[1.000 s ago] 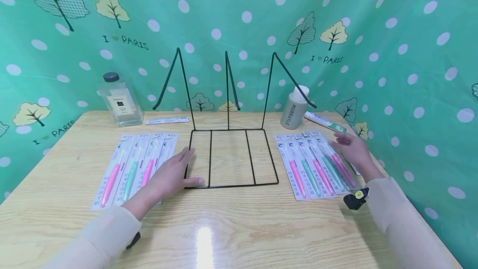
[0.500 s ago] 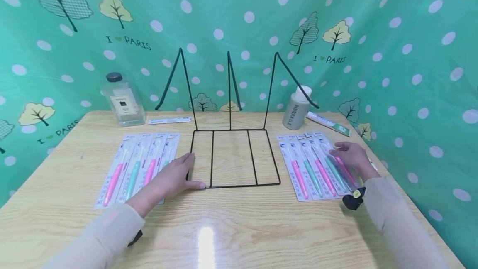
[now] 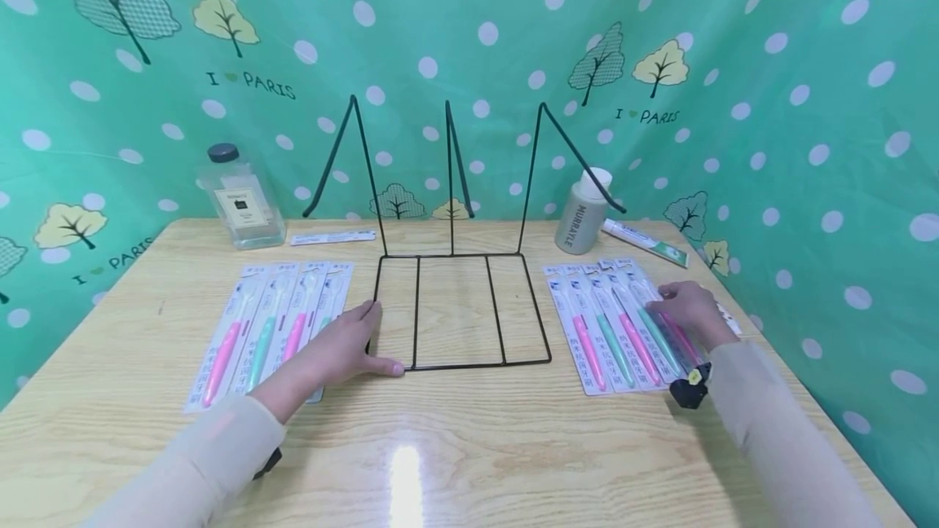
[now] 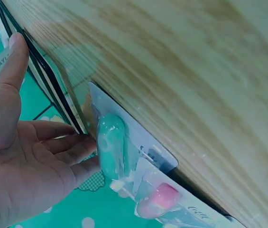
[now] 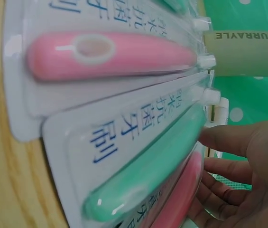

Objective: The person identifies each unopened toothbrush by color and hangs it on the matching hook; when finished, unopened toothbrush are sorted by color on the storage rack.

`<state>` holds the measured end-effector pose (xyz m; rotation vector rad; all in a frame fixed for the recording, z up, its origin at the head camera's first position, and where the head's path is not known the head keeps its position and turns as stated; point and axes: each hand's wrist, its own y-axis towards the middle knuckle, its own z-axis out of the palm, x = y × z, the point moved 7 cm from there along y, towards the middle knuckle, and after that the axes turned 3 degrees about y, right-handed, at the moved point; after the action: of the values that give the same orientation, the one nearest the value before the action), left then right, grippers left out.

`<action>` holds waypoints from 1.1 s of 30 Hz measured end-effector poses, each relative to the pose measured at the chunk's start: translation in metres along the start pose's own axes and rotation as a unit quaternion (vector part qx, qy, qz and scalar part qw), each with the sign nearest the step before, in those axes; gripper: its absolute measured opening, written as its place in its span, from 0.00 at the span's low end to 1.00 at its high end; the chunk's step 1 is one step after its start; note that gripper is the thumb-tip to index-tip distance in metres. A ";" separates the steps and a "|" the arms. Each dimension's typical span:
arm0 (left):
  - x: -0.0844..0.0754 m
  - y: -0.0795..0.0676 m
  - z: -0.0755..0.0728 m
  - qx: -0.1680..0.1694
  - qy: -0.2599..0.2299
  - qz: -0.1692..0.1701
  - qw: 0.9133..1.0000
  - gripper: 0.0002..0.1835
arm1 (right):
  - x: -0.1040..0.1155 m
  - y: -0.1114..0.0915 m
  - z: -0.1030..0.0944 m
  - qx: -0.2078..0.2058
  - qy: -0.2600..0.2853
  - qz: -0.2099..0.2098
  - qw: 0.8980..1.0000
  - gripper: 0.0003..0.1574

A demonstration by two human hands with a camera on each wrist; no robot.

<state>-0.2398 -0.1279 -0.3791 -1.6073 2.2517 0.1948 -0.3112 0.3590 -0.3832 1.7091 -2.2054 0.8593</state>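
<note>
In the head view my left hand (image 3: 343, 350) rests at the near left corner of a black wire rack (image 3: 451, 254), fingers extended by its side bar and thumb along its front bar. The left wrist view shows the same hand (image 4: 24, 156), its fingertips beside a packaged green toothbrush (image 4: 111, 142). My right hand (image 3: 689, 310) reaches over the rightmost packaged toothbrush, a pink one (image 3: 678, 332). In the right wrist view, this hand (image 5: 247, 175) has its thumb by a green toothbrush (image 5: 148, 166) and its fingers partly hidden behind the pink one; whether they pinch it is unclear.
Packaged toothbrushes (image 3: 223, 353) lie left of the rack, with several more (image 3: 587, 349) on the right. Behind stand a clear bottle (image 3: 245, 206) and a grey bottle (image 3: 579, 218). A toothpaste tube (image 3: 645, 243) and a slim white-and-blue package (image 3: 332, 238) lie near the back edge.
My right hand has come down and slightly inward onto the rightmost toothbrush package. The left hand stays at the rack. The head view has shifted slightly.
</note>
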 end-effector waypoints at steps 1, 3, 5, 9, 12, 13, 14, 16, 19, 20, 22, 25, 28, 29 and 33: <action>0.000 0.000 0.000 0.001 -0.003 -0.001 1.000 0.61 | 0.000 0.001 0.000 -0.001 -0.002 0.000 1.000 0.43; 0.001 0.001 0.001 0.004 -0.004 0.000 1.000 0.61 | -0.001 0.002 0.000 -0.002 -0.005 0.003 1.000 0.41; 0.001 0.002 0.000 0.004 -0.002 0.004 1.000 0.62 | -0.002 0.003 0.001 -0.002 -0.003 0.008 1.000 0.39; 0.001 0.004 0.000 0.006 0.003 0.010 1.000 0.62 | -0.003 0.003 0.000 -0.008 0.003 0.013 1.000 0.37; 0.002 0.005 -0.001 0.010 0.001 0.010 1.000 0.63 | -0.001 0.002 -0.002 -0.016 0.006 0.008 1.000 0.36; 0.003 0.006 -0.001 0.011 0.001 0.011 1.000 0.63 | 0.000 0.002 -0.002 -0.018 0.007 0.007 1.000 0.36; 0.003 0.006 -0.001 0.012 0.001 0.010 1.000 0.63 | 0.000 0.001 -0.003 -0.019 0.009 0.007 1.000 0.35; 0.005 0.007 -0.001 0.013 0.003 0.011 1.000 0.63 | 0.002 -0.001 -0.005 -0.021 0.007 0.005 1.000 0.35; 0.006 0.009 0.000 0.016 0.010 0.013 1.000 0.64 | 0.003 -0.002 -0.006 -0.020 0.008 0.007 1.000 0.35; 0.006 0.009 0.000 0.017 0.013 0.012 1.000 0.64 | 0.003 -0.001 -0.007 -0.020 0.007 0.007 1.000 0.36; 0.006 0.010 0.000 0.018 0.018 0.013 1.000 0.64 | 0.002 -0.001 -0.008 -0.021 0.011 0.006 1.000 0.36; 0.006 0.010 0.000 0.020 0.020 0.012 1.000 0.64 | 0.003 -0.002 -0.010 -0.024 0.018 0.001 1.000 0.37; 0.006 0.010 0.000 0.023 0.017 0.009 1.000 0.65 | 0.003 -0.001 -0.015 -0.037 0.018 -0.017 0.999 0.37; 0.006 0.010 0.001 0.024 0.015 0.008 1.000 0.65 | 0.004 -0.001 -0.017 -0.039 0.020 -0.022 0.999 0.37; 0.007 0.010 0.002 0.028 0.013 0.005 1.000 0.65 | 0.006 -0.003 -0.024 -0.050 0.026 -0.041 0.998 0.37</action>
<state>-0.2509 -0.1299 -0.3840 -1.5792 2.2632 0.1130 -0.3140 0.3673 -0.3595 1.6988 -2.0920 0.7528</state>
